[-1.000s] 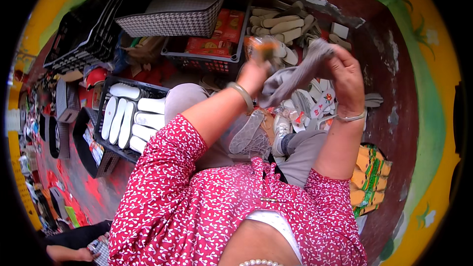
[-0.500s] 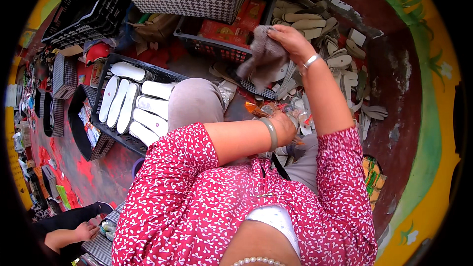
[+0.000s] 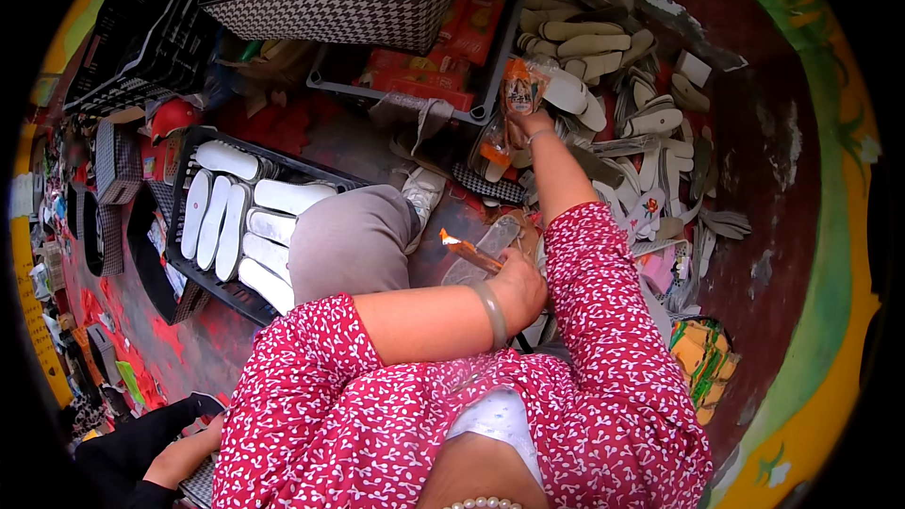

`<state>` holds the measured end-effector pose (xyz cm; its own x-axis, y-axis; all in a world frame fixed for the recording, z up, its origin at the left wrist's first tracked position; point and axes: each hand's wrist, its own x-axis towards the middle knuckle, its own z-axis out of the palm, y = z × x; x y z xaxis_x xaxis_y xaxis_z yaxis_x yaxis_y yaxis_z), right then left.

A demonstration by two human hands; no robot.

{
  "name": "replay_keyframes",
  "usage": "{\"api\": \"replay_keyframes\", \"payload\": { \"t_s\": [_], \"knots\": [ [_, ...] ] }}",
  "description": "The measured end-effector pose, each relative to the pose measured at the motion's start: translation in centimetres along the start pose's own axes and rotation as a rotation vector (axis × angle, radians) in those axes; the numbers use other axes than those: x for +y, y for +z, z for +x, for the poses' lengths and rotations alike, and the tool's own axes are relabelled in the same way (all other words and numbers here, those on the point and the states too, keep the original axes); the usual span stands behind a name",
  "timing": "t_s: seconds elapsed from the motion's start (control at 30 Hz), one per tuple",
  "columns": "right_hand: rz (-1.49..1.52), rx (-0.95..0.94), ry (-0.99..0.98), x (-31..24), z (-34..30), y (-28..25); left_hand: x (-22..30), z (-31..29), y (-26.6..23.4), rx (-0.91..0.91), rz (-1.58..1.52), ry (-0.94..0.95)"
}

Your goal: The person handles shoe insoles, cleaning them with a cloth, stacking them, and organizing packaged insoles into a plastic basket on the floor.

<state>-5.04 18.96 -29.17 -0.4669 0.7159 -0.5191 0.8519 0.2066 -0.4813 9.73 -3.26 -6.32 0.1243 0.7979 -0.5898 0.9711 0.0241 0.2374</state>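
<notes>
My left hand (image 3: 520, 287) is closed on an orange-and-clear plastic packet (image 3: 471, 253), held low between my knees. Farther forward, beside the pile of insoles (image 3: 603, 66), my right hand (image 3: 530, 128) grips an orange packet (image 3: 524, 85) with a clear wrapper. More orange wrapping (image 3: 496, 146) hangs just below that hand. A greyish cloth (image 3: 429, 118) drapes over the rim of a dark plastic crate (image 3: 330, 85). Clear plastic (image 3: 500, 231) lies near my left hand; its contents are hard to make out.
White insoles (image 3: 226, 217) lie in a black crate (image 3: 255, 297) at my left. A houndstooth fabric bin (image 3: 330, 19) rests over red boxes (image 3: 419, 80). A dark red wall (image 3: 754, 179) curves along the right. Another person's arm (image 3: 184, 457) shows at lower left.
The greyish cloth has left my right hand and now hangs on the crate rim. That hand has moved left and holds an orange packet. My left hand has shifted slightly down.
</notes>
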Motion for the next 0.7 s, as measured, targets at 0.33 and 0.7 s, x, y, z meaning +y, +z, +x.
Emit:
{"api": "replay_keyframes", "payload": {
  "t_s": [0.33,0.7],
  "knots": [
    [1.053,-0.211,-0.190,7.3,3.1,-0.2,0.0,0.7,1.6,0.045,-0.059,0.054],
    [1.216,-0.326,0.000,6.2,-0.9,5.4,0.7,0.9,1.1,-0.225,-0.096,0.116]
  ]
}}
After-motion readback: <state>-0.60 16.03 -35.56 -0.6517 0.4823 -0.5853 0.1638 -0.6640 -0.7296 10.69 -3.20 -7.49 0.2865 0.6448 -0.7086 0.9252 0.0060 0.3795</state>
